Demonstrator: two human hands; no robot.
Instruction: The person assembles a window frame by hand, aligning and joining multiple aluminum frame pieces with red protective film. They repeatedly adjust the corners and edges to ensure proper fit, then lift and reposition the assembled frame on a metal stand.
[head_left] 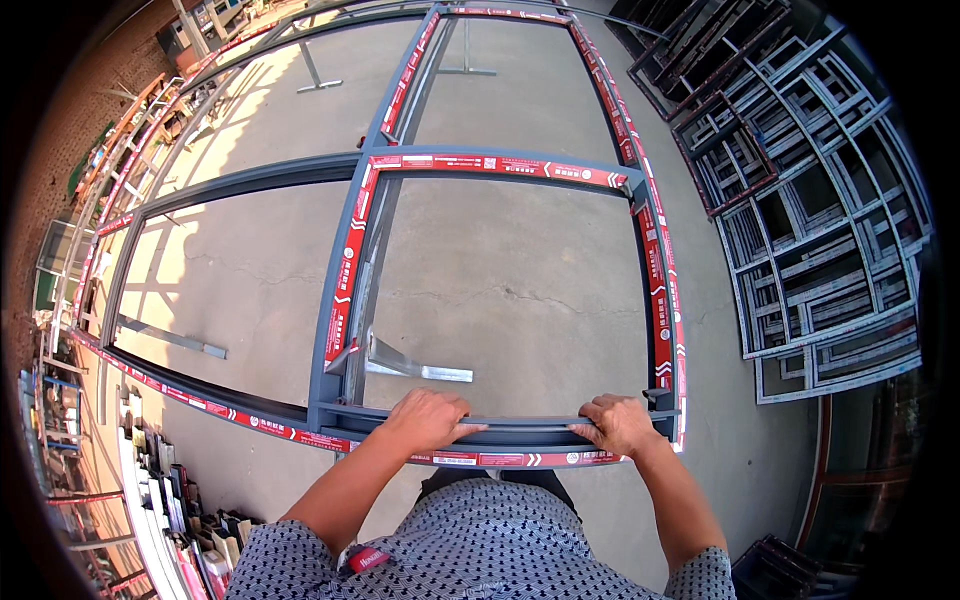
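Note:
A large dark grey metal window frame (338, 220), partly covered with red printed protective film, lies flat in front of me on metal supports. Along the near edge of its right-hand opening runs a slim grey metal strip (525, 424). My left hand (426, 415) is closed on the strip near its left part, thumb pointing inward. Toward its right end, my right hand (615, 424) grips the same strip, thumb also inward. Both hands' fingertips are hidden under or behind it. Whether the strip is seated in the frame or just resting there, I cannot tell.
Grey support feet (425, 365) show through the openings above the concrete floor (510, 285). On the right lean several stacked white-and-grey window frames (815, 220). Long profiles and offcuts (180, 500) stand at the lower left. Racks with more material line the far left.

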